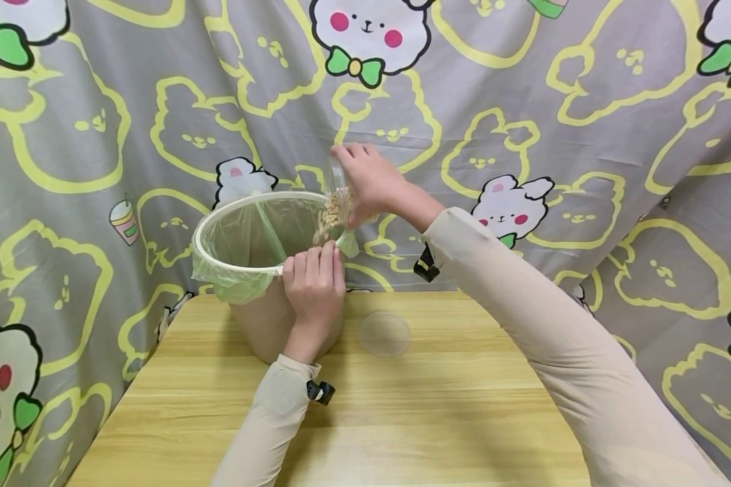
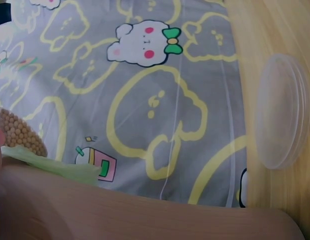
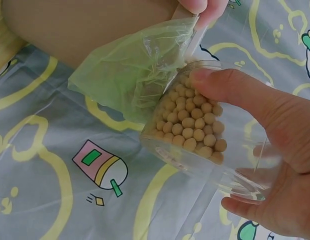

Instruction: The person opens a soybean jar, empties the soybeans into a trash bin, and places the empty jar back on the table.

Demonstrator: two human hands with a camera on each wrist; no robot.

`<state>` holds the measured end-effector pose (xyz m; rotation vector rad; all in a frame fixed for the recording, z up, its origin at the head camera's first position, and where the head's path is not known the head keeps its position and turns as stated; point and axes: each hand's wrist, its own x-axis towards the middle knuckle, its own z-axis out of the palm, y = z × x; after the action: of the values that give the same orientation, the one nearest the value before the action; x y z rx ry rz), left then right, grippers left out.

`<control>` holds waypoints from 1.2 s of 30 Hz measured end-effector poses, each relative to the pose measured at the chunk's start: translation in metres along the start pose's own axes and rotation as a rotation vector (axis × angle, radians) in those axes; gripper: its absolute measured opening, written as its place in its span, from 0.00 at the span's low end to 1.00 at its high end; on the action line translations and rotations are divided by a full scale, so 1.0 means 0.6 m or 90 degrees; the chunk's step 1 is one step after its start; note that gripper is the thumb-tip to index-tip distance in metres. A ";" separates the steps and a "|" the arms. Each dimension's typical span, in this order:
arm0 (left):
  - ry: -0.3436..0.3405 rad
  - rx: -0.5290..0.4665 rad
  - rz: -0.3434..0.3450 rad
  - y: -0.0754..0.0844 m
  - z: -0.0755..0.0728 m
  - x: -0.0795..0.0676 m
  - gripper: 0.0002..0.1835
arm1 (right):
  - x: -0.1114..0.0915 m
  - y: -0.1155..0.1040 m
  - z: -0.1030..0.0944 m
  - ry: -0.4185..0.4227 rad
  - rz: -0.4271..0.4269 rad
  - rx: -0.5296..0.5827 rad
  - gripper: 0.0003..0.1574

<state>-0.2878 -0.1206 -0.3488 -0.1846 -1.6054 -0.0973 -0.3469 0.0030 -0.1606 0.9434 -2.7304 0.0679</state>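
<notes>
A beige bin stands on the table, its white rim lined with a green plastic bag. My left hand grips the near right part of that rim, fingers over the edge. Just above, my right hand holds a clear plastic jar tipped on its side, mouth toward the bin. Small round tan beans are heaped at the jar's mouth, and some stream down inside the rim. In the right wrist view the thumb presses the jar's upper side while the other fingers support it from behind.
A round clear lid lies on the wooden table, just right of the bin. Close behind and on both sides hangs a grey cartoon-print curtain.
</notes>
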 end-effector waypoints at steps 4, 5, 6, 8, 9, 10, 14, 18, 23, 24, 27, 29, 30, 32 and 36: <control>0.000 -0.002 -0.003 0.000 0.000 -0.001 0.09 | 0.000 -0.001 0.002 0.005 -0.007 -0.011 0.83; 0.000 -0.003 -0.004 0.000 0.000 -0.001 0.09 | 0.001 -0.001 0.003 0.007 -0.009 -0.015 0.83; -0.001 -0.003 -0.004 0.000 0.000 -0.001 0.09 | 0.001 -0.002 0.004 0.007 -0.009 -0.019 0.82; -0.001 -0.003 -0.004 0.001 0.000 -0.001 0.09 | 0.001 -0.003 0.005 0.010 -0.011 -0.024 0.82; -0.001 -0.002 -0.003 0.001 0.000 -0.002 0.09 | 0.002 -0.003 0.005 0.011 -0.013 -0.027 0.82; -0.001 0.000 -0.002 0.001 0.000 -0.002 0.09 | 0.002 -0.003 0.006 0.013 -0.015 -0.030 0.82; -0.003 0.003 -0.001 0.001 -0.001 -0.001 0.09 | 0.004 -0.004 0.009 0.025 -0.027 -0.038 0.82; -0.005 0.000 -0.003 0.001 -0.001 -0.001 0.09 | 0.005 -0.005 0.013 0.043 -0.042 -0.052 0.82; -0.006 0.002 -0.003 0.001 -0.002 0.000 0.09 | 0.003 -0.008 0.019 0.070 -0.059 -0.073 0.81; -0.006 0.003 -0.003 0.001 -0.002 0.000 0.09 | 0.003 -0.009 0.020 0.075 -0.062 -0.077 0.81; -0.005 0.005 -0.002 0.001 -0.002 0.000 0.09 | 0.002 -0.013 0.022 0.081 -0.065 -0.087 0.80; -0.005 0.006 -0.002 0.001 -0.002 0.000 0.08 | 0.002 -0.015 0.024 0.081 -0.067 -0.094 0.81; -0.004 0.005 -0.002 0.000 -0.002 0.000 0.08 | 0.002 -0.016 0.025 0.081 -0.069 -0.099 0.81; -0.004 0.004 -0.002 0.000 -0.002 0.000 0.08 | 0.002 -0.018 0.027 0.080 -0.072 -0.109 0.82; -0.002 0.006 0.000 0.000 -0.002 0.000 0.08 | 0.002 -0.021 0.034 0.091 -0.086 -0.129 0.81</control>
<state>-0.2869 -0.1208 -0.3489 -0.1780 -1.6091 -0.0893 -0.3448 -0.0101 -0.1804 1.0194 -2.4818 -0.1568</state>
